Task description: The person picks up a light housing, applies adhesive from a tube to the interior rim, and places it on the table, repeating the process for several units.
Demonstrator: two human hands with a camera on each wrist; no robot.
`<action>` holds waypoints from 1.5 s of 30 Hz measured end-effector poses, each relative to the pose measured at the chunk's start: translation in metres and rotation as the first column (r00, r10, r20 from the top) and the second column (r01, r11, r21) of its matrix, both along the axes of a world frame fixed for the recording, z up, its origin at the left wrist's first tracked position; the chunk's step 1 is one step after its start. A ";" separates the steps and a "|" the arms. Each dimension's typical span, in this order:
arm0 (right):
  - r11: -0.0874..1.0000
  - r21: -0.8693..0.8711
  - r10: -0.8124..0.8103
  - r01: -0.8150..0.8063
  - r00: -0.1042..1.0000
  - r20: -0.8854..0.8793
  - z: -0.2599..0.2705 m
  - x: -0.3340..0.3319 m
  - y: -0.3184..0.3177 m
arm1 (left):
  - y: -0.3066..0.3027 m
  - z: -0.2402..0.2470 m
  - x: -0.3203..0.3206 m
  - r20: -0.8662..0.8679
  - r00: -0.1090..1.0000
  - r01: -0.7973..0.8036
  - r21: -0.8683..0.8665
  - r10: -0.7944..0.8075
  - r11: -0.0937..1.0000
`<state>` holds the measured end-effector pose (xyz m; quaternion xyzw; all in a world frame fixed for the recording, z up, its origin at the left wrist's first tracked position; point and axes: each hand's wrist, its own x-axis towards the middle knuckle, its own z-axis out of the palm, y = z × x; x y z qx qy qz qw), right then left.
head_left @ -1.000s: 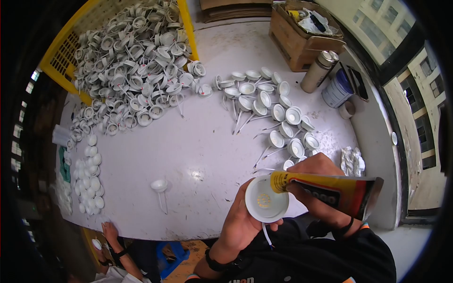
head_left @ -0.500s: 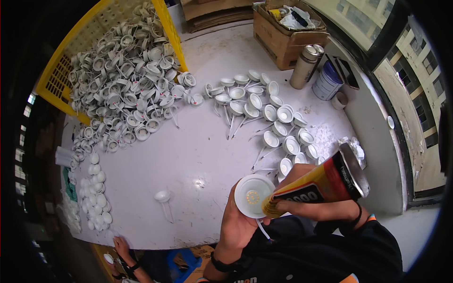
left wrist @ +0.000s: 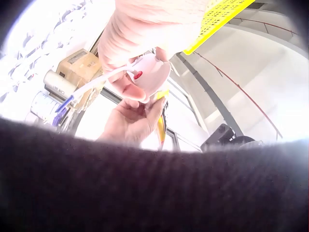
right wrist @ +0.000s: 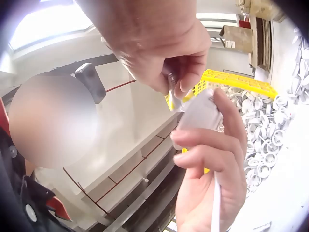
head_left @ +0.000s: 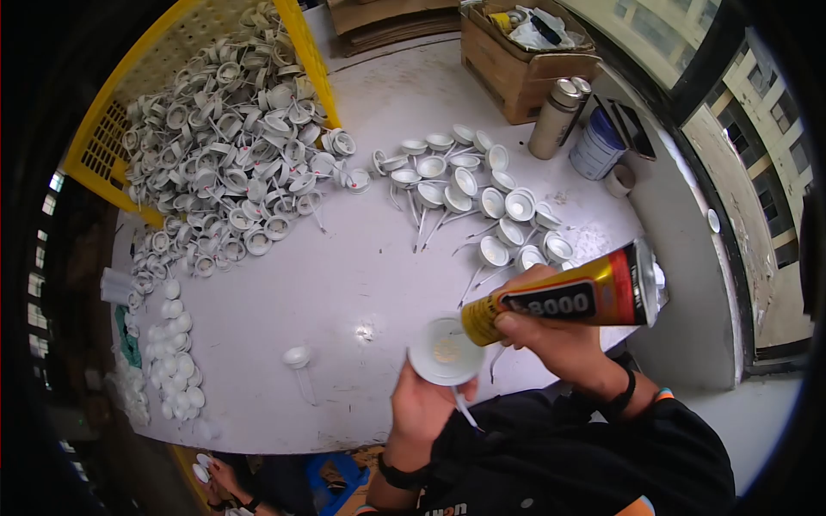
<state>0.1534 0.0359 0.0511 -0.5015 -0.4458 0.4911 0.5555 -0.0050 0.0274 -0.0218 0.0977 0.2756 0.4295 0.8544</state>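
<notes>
So, over the near side of the table [head_left: 344,284], the left hand [head_left: 419,408] has thumb and fingers bent around the white cup [head_left: 435,361], mouth up, its cable [head_left: 465,409] hanging below. And up against it comes the work of the right hand [head_left: 549,342], fingers wrapped round the yellow tube [head_left: 570,299], whose narrow end slants down over the cup's right side in the head view.

Looks like gluing, probably a bead along the rim, and the left hand ought to do the turning: roll the cup little by little, hold the tube steady, and that line should come out even. Gentle squeeze, now! A surge could run down the wall onto the yellowish patch [head_left: 448,347] at the bottom, best left clean.

Is the tip on the rim? Honestly, can't tell: the head view hides it and the right wrist view blurs it. Fingertips low, please, off the lip, or they may smear fresh glue. Mind that cable too, dangling near the dark jacket [head_left: 594,456]; it could snag mid-turn. And knuckles well away from the similar cups [head_left: 494,251], just beyond the right hand!
</notes>
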 end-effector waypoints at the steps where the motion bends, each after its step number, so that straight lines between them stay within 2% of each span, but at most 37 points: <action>1: 0.999 -0.031 -0.038 0.036 0.998 -0.044 0.003 0.005 -0.002 | 0.004 -0.007 -0.007 0.006 1.000 0.009 -0.009 -0.009 1.000; 3: 0.977 -0.118 -0.182 0.175 0.982 -0.051 0.000 0.017 -0.009 | 0.016 -0.034 -0.031 -0.234 0.960 -0.125 0.135 0.154 0.983; 5: 0.958 -0.118 -0.268 0.260 0.962 -0.061 -0.008 0.032 -0.012 | 0.024 -0.074 -0.065 -0.479 0.860 -0.107 0.169 0.177 0.980; 7: 0.938 -0.141 -0.329 0.315 0.940 -0.086 -0.016 0.046 -0.017 | 0.029 -0.115 -0.101 -0.720 0.673 -0.155 0.085 0.168 0.984; 9: 0.927 -0.143 -0.358 0.346 0.931 -0.072 -0.020 0.054 -0.020 | 0.032 -0.156 -0.137 -0.866 0.487 -0.159 0.035 0.110 0.987; 10: 0.922 -0.147 -0.370 0.358 0.926 -0.071 -0.022 0.058 -0.021 | 0.034 -0.169 -0.150 -0.867 0.489 -0.146 0.032 0.100 0.989; 12: 0.927 -0.113 -0.370 0.358 0.924 -0.101 -0.026 0.063 -0.022 | 0.036 -0.185 -0.169 -0.952 0.299 -0.156 0.018 0.064 0.988; 13: 0.923 -0.115 -0.378 0.367 0.920 -0.102 -0.026 0.064 -0.023 | 0.036 -0.188 -0.173 -0.953 0.298 -0.147 0.017 0.060 0.989; 15: 0.921 -0.110 -0.384 0.373 0.918 -0.103 -0.026 0.067 -0.023 | 0.036 -0.191 -0.176 -0.983 0.149 -0.205 0.076 0.108 0.976; 16: 0.919 -0.113 -0.389 0.378 0.915 -0.104 -0.027 0.069 -0.023 | 0.034 -0.202 -0.181 -0.984 0.147 -0.199 0.074 0.104 0.977; 18: 0.916 -0.094 -0.400 0.390 0.908 -0.126 -0.029 0.072 -0.022 | 0.035 -0.212 -0.181 -0.913 -0.141 -0.157 0.403 0.383 0.902; 19: 0.915 -0.093 -0.402 0.392 0.906 -0.133 -0.030 0.074 -0.021 | 0.033 -0.215 -0.180 -0.911 -0.146 -0.152 0.407 0.387 0.901; 21: 0.899 -0.110 -0.435 0.423 0.889 -0.141 -0.030 0.078 -0.022 | 0.025 -0.172 -0.129 -0.761 -0.516 -0.071 0.495 0.393 0.866; 23: 0.899 -0.115 -0.437 0.423 0.886 -0.153 -0.031 0.082 -0.019 | 0.022 -0.153 -0.076 -0.763 -0.281 0.088 0.583 0.582 0.808; 24: 0.898 -0.119 -0.439 0.424 0.884 -0.158 -0.033 0.083 -0.018 | 0.021 -0.153 -0.050 -0.807 -0.001 0.130 0.585 0.590 0.800; 25: 0.900 -0.126 -0.435 0.418 0.886 -0.163 -0.034 0.084 -0.018 | 0.023 -0.139 -0.018 -0.883 0.234 0.190 0.451 0.406 0.872; 26: 0.890 -0.122 -0.454 0.439 0.877 -0.156 -0.035 0.084 -0.017 | 0.025 -0.142 0.011 -0.889 0.299 0.370 0.444 0.347 0.817; 27: 0.888 -0.117 -0.459 0.445 0.874 -0.159 -0.036 0.084 -0.016 | 0.029 -0.138 0.038 -0.830 0.321 0.585 0.553 0.457 0.594; 28: 0.884 -0.117 -0.467 0.453 0.866 -0.180 -0.037 0.085 -0.016 | 0.033 -0.143 0.063 -0.819 0.330 0.657 0.557 0.470 0.508; 29: 0.883 -0.112 -0.469 0.456 0.858 -0.211 -0.039 0.087 -0.016 | 0.037 -0.143 0.086 -0.827 0.330 0.666 0.546 0.455 0.509; 31: 0.860 -0.077 -0.510 0.505 0.846 -0.155 -0.044 0.090 -0.016 | 0.048 -0.148 0.115 -0.908 0.223 0.789 0.381 0.354 0.482; 32: 0.879 -0.067 -0.476 0.472 0.871 -0.120 -0.051 0.098 -0.018 | 0.051 -0.156 0.125 -0.920 0.124 0.838 0.297 0.371 0.458; 33: 0.873 -0.066 -0.487 0.482 0.865 -0.121 -0.054 0.101 -0.017 | 0.049 -0.165 0.132 -0.908 0.077 0.840 0.282 0.412 0.464; 35: 0.861 -0.058 -0.509 0.506 0.854 -0.103 -0.066 0.108 -0.016 | 0.052 -0.171 0.136 -0.920 0.002 0.882 0.186 0.392 0.434; 38: 0.840 -0.051 -0.542 0.540 0.833 -0.109 -0.065 0.103 -0.012 | 0.056 -0.180 0.136 -0.936 -0.016 0.898 0.141 0.351 0.416; 41: 0.874 -0.033 -0.485 0.485 0.865 -0.128 -0.065 0.104 -0.014 | 0.058 -0.180 0.135 -0.940 -0.027 0.909 0.119 0.341 0.400; 43: 0.885 -0.014 -0.463 0.465 0.878 -0.125 -0.060 0.100 -0.015 | 0.060 -0.179 0.126 -0.916 0.002 0.869 0.200 0.402 0.452; 45: 0.889 -0.023 -0.457 0.458 0.881 -0.126 -0.053 0.095 -0.019 | 0.066 -0.164 0.106 -0.947 0.050 0.819 0.220 0.317 0.530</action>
